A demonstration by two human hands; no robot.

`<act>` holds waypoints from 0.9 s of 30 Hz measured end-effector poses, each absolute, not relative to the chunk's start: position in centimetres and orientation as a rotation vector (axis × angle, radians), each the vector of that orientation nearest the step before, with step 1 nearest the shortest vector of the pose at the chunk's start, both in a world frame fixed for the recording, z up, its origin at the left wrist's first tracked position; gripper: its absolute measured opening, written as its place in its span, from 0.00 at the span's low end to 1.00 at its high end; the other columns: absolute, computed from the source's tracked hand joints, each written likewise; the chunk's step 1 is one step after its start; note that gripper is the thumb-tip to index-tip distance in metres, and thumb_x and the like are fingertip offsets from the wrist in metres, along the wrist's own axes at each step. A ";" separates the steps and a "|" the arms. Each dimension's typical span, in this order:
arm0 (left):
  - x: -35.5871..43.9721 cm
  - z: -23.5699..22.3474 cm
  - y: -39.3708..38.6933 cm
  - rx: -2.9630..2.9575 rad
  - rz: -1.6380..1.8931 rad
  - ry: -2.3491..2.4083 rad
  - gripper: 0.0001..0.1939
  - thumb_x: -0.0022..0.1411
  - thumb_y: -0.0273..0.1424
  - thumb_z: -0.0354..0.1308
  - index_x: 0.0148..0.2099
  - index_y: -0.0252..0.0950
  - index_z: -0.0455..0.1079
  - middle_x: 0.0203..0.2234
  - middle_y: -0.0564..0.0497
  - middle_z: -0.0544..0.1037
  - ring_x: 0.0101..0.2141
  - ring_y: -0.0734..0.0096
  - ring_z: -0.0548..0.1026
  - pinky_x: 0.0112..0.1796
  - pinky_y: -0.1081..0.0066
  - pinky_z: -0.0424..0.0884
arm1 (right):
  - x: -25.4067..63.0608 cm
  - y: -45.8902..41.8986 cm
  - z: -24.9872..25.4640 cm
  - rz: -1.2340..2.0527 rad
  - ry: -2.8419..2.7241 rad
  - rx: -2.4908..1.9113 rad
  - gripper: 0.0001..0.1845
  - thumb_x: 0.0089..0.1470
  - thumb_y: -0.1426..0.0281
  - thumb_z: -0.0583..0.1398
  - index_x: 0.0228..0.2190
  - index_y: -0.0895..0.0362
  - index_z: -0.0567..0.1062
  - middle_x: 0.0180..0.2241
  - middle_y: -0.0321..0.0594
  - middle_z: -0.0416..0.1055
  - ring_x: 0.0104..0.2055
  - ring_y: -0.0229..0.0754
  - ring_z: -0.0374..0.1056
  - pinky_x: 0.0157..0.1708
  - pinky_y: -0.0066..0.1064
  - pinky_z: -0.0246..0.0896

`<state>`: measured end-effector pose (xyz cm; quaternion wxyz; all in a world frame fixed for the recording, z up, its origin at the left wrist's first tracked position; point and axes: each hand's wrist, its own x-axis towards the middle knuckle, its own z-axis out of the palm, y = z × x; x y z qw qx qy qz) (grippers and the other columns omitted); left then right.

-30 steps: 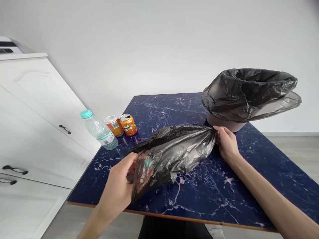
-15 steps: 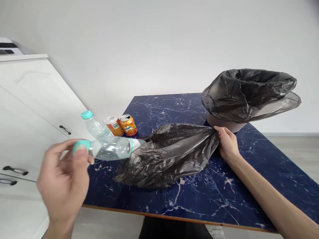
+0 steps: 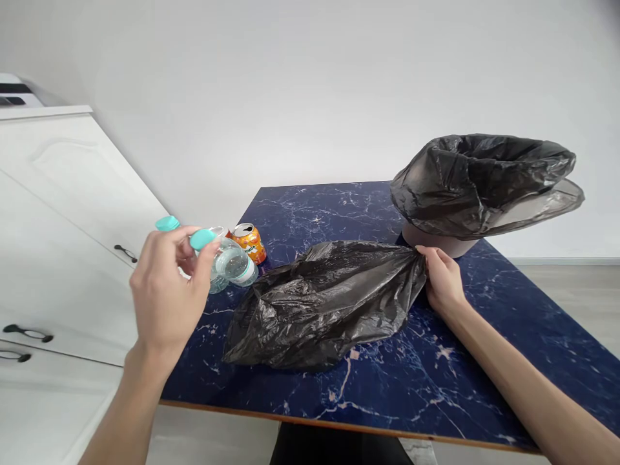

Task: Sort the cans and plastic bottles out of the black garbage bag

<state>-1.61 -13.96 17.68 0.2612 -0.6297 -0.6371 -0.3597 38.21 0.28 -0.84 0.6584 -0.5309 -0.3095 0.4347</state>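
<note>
My left hand (image 3: 169, 278) pinches the teal cap of a clear plastic bottle (image 3: 236, 265), which tilts away from me at the table's left side. Behind that hand stands a second bottle with a teal cap (image 3: 167, 223), mostly hidden. An orange soda can (image 3: 250, 243) is just beyond the held bottle, and another can is almost covered by it. A black plastic bag (image 3: 324, 303) lies crumpled across the middle of the table. Its right end is gripped between the fingers of my right hand (image 3: 443, 278).
A bin (image 3: 431, 240) lined with another black bag (image 3: 484, 184) stands at the table's right. The dark blue marbled table (image 3: 310, 213) backs onto a white wall. White cabinets (image 3: 72, 213) with dark handles stand on the left.
My left hand has moved right and forward with the bottle, whose base has swung from beside the black bag towards the cans. My right hand keeps its hold on the bag.
</note>
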 end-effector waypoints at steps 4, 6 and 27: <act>-1.8 17.7 -12.4 -1.744 -0.907 -1.827 0.11 0.74 0.36 0.61 0.53 0.35 0.74 0.34 0.52 0.71 0.35 0.68 0.71 0.42 0.68 0.69 | 38.3 0.4 -1.1 0.991 -0.719 -1.203 0.14 0.64 0.65 0.68 0.30 0.58 0.73 0.25 0.28 0.65 0.25 0.32 0.61 0.26 0.25 0.58; -1.9 17.8 -12.0 -1.728 -0.889 -1.864 0.13 0.74 0.36 0.62 0.54 0.34 0.75 0.33 0.53 0.70 0.36 0.67 0.70 0.41 0.69 0.67 | 38.3 0.5 -1.2 0.998 -0.728 -1.202 0.14 0.64 0.65 0.68 0.31 0.58 0.73 0.26 0.28 0.66 0.25 0.32 0.62 0.26 0.25 0.59; -2.9 17.7 -10.1 -1.633 -0.710 -2.068 0.36 0.70 0.48 0.58 0.74 0.36 0.66 0.31 0.51 0.84 0.32 0.58 0.79 0.34 0.65 0.65 | 38.3 0.4 -1.6 1.004 -0.759 -1.212 0.13 0.63 0.64 0.68 0.32 0.58 0.74 0.27 0.29 0.67 0.26 0.32 0.62 0.26 0.25 0.58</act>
